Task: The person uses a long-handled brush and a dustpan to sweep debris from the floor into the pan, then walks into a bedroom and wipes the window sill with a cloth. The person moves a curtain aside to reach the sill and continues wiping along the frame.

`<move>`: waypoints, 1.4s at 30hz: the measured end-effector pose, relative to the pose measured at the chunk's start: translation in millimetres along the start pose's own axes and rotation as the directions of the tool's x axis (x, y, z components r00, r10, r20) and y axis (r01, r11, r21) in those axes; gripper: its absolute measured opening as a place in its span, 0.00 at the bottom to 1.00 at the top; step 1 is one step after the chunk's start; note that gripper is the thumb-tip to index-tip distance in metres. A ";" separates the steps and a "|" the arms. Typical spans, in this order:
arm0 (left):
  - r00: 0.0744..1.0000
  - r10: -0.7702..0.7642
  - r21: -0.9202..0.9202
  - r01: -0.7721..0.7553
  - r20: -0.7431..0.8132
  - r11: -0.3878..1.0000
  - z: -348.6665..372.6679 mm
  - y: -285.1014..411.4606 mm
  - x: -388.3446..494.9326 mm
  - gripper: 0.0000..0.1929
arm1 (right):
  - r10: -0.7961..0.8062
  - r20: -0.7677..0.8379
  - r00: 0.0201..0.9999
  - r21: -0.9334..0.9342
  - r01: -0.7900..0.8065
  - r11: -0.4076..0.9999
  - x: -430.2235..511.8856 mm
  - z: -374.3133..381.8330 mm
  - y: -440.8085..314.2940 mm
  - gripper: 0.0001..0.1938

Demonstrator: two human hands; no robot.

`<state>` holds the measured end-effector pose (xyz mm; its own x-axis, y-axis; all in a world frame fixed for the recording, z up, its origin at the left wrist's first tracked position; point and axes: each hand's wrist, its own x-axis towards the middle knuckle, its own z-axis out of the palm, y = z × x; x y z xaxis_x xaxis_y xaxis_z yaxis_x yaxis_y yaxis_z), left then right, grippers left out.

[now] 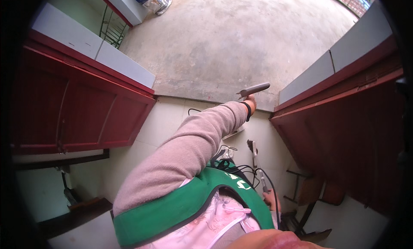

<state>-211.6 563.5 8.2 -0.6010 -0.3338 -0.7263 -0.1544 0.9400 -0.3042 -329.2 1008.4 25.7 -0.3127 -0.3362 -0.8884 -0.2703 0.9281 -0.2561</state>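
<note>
At the doorway my left hand [251, 102], in a knit sleeve with a black band at the wrist, grips a grey-brown handle [255, 89]. What this handle joins is hidden. A flat pale edge [234, 132], perhaps of a dustpan, shows on the tiles behind the sleeve. Low at the right of my body, my right hand [271, 198] is closed around the grey grip of a brush [255, 153]. The brush's dark bristles point away from me, over the tiled floor. Black cables hang beside its handle.
Red wooden doors stand at the left [87, 103] and right [342, 126]. A low sill edge divides the tiles [148, 136] from the concrete floor [219, 49] outside. Bags [156, 3] lie at the far left. Wooden furniture [311, 191] stands low at the right.
</note>
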 end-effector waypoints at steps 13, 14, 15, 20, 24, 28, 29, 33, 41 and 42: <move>0.908 -0.074 0.246 0.190 -0.413 0.950 143.2 -92.4 -68.3 0.08 | -0.131 0.053 0.990 0.283 0.111 0.953 24.1 85.6 -2.3 0.10; 0.847 0.005 0.343 0.210 -0.532 0.915 161.4 -105.0 -86.6 0.09 | -0.127 0.065 0.990 0.256 0.107 0.961 33.1 89.5 -2.0 0.11; 0.928 -0.006 0.235 0.100 -0.373 0.967 176.8 -118.1 -101.5 0.08 | -0.126 0.058 0.990 0.344 0.099 0.934 36.7 95.9 -2.5 0.13; 0.979 -0.119 -0.373 0.050 -0.164 0.926 275.9 -168.7 -193.9 0.09 | 0.112 0.110 0.988 0.617 -0.156 0.772 37.8 124.4 -27.3 0.30; 0.980 0.132 -0.266 -0.089 0.149 0.960 371.2 -183.0 -263.2 0.09 | 0.101 0.144 0.984 0.670 -0.172 0.722 20.1 137.4 -60.3 0.32; 0.870 -0.046 -0.694 0.423 0.492 0.583 434.7 -147.6 -318.8 0.09 | 0.133 -0.010 0.991 0.561 -0.105 0.821 11.3 134.5 -89.0 0.34; 0.770 -0.038 -0.719 0.611 0.637 0.333 442.5 -135.3 -338.1 0.09 | 0.120 -0.022 0.993 0.531 -0.090 0.842 12.6 132.4 -95.0 0.34; 0.754 0.144 -0.756 0.653 0.641 -0.053 462.0 -99.5 -388.5 0.09 | 0.082 -0.050 0.995 0.486 -0.047 0.873 28.6 132.4 -118.8 0.35; 0.646 0.348 -0.275 0.664 0.680 -0.695 460.6 -16.1 -421.7 0.10 | 0.081 0.004 0.997 0.434 -0.074 0.898 98.6 137.5 -169.7 0.30; 0.652 0.333 -0.279 0.652 0.681 -0.705 462.0 -10.7 -419.2 0.10 | 0.063 0.010 0.998 0.448 -0.061 0.892 106.0 143.7 -179.0 0.23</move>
<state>404.2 660.6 31.2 0.0909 0.0476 -0.9947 -0.5014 -0.8608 -0.0870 -183.1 829.7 -77.3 -0.3202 -0.2756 -0.9063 0.1855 0.9200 -0.3453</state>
